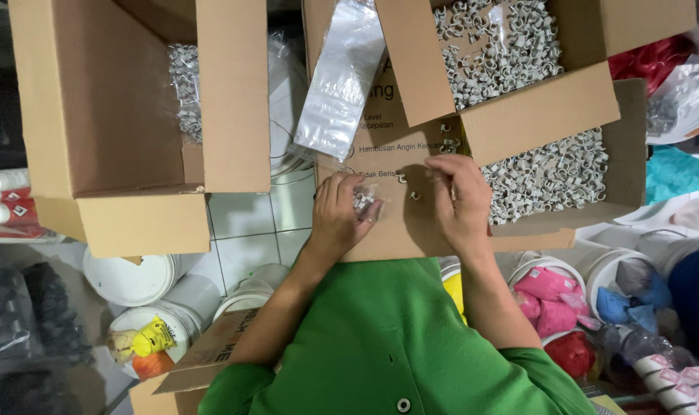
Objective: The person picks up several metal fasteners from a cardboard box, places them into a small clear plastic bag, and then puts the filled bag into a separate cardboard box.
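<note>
The left hand [340, 209] is pinching small grey plastic clips [362, 201]; the right hand [461, 201], fingers curled, is resting on the brown cardboard flap [395, 230] (clip-filled box [549, 173] beside).

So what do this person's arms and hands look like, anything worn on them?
Both arms come out of short bright green sleeves of a plain garment with a small round button near its lower edge. Forearms are bare. The left hand and right hand are bare too, with no gloves; no watch or ring is visible.
</note>
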